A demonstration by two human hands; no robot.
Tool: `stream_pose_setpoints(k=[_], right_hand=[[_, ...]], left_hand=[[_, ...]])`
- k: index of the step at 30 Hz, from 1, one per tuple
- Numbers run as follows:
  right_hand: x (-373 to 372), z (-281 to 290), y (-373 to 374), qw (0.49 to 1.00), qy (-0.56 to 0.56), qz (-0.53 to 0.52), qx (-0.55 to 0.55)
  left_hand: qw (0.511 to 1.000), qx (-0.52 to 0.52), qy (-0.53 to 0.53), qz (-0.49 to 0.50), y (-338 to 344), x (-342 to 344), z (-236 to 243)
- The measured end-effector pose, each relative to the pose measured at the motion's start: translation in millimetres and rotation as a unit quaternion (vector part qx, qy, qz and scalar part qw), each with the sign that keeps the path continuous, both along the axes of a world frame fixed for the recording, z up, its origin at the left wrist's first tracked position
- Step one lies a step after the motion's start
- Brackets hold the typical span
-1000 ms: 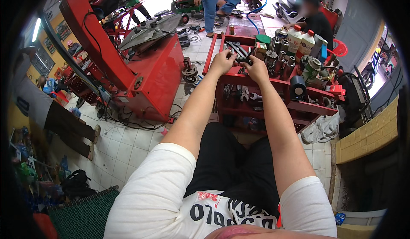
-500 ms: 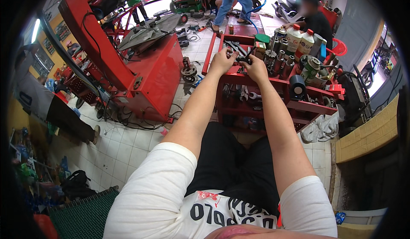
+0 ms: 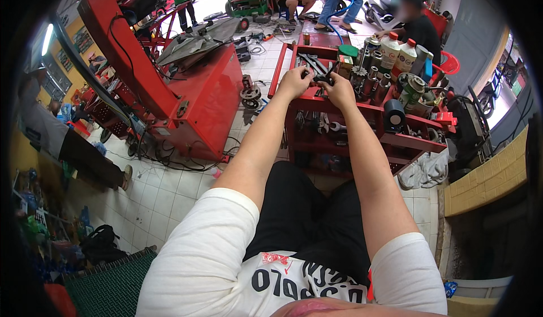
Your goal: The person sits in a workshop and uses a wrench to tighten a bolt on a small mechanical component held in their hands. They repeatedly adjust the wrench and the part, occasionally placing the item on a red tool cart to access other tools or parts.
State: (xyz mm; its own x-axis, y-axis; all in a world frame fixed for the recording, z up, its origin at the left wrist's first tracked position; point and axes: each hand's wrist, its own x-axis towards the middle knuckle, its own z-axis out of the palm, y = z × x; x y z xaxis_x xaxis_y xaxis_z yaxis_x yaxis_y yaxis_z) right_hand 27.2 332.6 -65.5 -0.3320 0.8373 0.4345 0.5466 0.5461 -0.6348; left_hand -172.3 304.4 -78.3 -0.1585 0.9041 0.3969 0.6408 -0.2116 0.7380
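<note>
Both my arms reach forward over the open top tray of a red tool cart [image 3: 362,108]. My left hand [image 3: 296,83] is closed in a pinch at the tray's left part, with a small dark thing at its fingertips. Beside it, my right hand [image 3: 340,92] is closed, its thumb and fingers against a dark piece whose kind I cannot make out. Grey metal hand tools [image 3: 313,61] lie in the tray just beyond my fingers. My fingers partly hide what is between the hands.
Spray cans [image 3: 412,90], white bottles [image 3: 389,51] and metal sockets [image 3: 382,85] crowd the cart's right side. A large red machine [image 3: 195,113] stands to the left, cables on the floor. A person in black [image 3: 421,31] sits beyond the cart; others are farther back.
My hands stay nearly in place, with a slight shift of the left fingers. In the background, the person in jeans has stepped right, and a seated person shows more fully behind.
</note>
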Motion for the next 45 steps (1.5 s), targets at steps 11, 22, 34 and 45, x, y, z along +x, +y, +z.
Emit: stream_pose_setpoints(k=[11,22,34,45], right_hand=[[0.5,-1.4,-0.6,1.0,0.004,-0.007,0.011],[-1.0,-2.3,3.1,1.0,0.011,0.008,0.002],[3.2,1.0,-3.2,1.0,0.013,0.01,0.019],[-2.5,-0.2,-3.4,0.998,0.026,0.01,0.051]], left_hand=[[1.0,-0.025,-0.009,0.004,2.6,0.3,-0.1],[0.998,-0.018,-0.065,-0.014,12.2,-11.3,-4.5],[0.999,-0.039,-0.021,0.005,8.8,-1.4,-0.7],[1.0,-0.024,-0.016,-0.003,11.9,-12.3,-7.0]])
